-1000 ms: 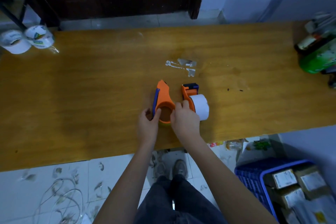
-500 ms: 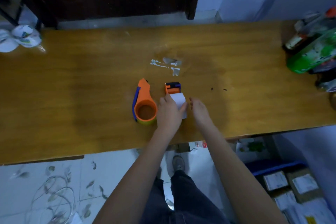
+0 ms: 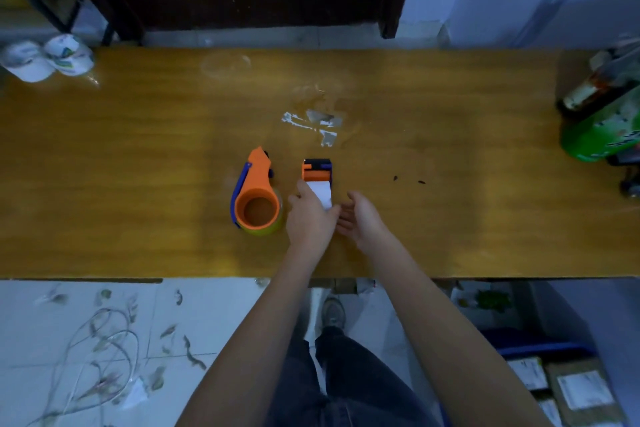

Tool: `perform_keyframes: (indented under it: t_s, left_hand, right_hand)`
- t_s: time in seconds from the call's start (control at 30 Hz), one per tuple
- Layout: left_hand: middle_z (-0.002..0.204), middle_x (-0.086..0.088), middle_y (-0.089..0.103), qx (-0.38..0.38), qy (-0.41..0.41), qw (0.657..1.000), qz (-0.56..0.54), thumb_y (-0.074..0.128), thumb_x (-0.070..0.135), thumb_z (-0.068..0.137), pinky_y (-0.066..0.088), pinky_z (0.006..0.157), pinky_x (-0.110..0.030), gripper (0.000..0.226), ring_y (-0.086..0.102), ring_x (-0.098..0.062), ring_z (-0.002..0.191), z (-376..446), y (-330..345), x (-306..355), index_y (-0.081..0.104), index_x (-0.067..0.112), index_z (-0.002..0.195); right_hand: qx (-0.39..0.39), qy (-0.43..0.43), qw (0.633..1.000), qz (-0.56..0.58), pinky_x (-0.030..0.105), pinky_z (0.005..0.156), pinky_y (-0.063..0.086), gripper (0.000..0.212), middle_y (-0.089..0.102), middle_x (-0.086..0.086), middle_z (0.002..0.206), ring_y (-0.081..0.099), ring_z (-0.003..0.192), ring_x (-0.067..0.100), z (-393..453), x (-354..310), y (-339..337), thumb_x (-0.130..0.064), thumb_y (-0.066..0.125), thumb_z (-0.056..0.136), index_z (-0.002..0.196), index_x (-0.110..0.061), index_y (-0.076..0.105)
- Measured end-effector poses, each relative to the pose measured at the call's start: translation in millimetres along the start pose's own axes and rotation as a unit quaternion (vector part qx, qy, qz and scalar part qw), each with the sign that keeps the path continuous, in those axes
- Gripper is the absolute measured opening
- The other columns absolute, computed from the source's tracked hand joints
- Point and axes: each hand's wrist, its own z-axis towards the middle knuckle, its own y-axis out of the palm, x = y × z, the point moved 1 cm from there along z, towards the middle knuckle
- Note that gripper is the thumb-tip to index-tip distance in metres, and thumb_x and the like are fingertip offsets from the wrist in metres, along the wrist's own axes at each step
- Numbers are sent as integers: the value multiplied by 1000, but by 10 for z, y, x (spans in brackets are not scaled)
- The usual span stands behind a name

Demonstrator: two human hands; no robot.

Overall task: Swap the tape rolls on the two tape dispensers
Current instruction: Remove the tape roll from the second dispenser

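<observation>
— Orange plastic on both dispensers: the left dispenser [image 3: 256,199] lies flat on the table [image 3: 138,166] with a yellowish roll [image 3: 266,229] showing under its ring. The right dispenser [image 3: 317,173] stands just beside it, carrying the white roll [image 3: 322,192].

— And the hands?

— The left hand [image 3: 310,218] is curled over the near end of the right dispenser, its grip closed around the white roll. The right hand [image 3: 363,218] sits just right of it, palm up, fingers spread and relaxed, holding nothing.

— So neither roll is off yet?

— Both look seated on their dispensers, so I'd judge the swap is barely begun.

— What could spoil it?

— Pulling the white roll with one hand only: the light dispenser may lift or tip with it, since nothing pins the frame down. The cutting edge at the far end could also catch a finger. And loose tape might stick to the scraps [image 3: 318,125] lying farther back on the table.
</observation>
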Motion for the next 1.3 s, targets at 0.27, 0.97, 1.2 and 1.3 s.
perform_keyframes:
  t_s: [0.27, 0.97, 1.2, 1.3]
  left_hand:
    - [131, -21, 45, -7, 25, 999, -23, 63, 32, 83, 51, 81, -44, 79, 54, -38, 109, -2, -54, 63, 19, 5, 142]
    - [138, 10, 44, -151, 129, 898, -392, 76, 46, 62, 52, 87, -19, 98, 53, 0, 114, -11, -564, -251, 27, 29, 145]
    - [138, 25, 32, -95, 283, 937, -181, 83, 54, 52, 31, 103, -16, 112, 30, 5, 130, 4, -605, -256, 19, 39, 143]
    - [132, 20, 43, -71, 317, 925, -197, 84, 51, 56, 38, 104, -22, 95, 39, 4, 125, -11, -612, -242, 34, 35, 135]
  right_hand:
    - [-2, 29, 999, 15, 33, 76, 46, 33, 55, 8, 80, 55, 75, 17, 45, -57, -60, -36, 47, 92, 77, -8, 52]
    - [-138, -251, 958, -13, 37, 73, 59, 31, 71, -3, 107, 68, 102, 19, -464, -386, -265, -31, 73, 72, 102, -34, 65]
    - [-149, -243, 958, -17, 34, 72, 58, 38, 69, 0, 115, 67, 104, 18, -474, -357, -278, -39, 76, 67, 103, -35, 66]
    - [-160, -245, 956, -28, 32, 71, 58, 44, 73, -5, 108, 67, 104, 16, -484, -380, -290, -42, 77, 64, 105, -34, 65]
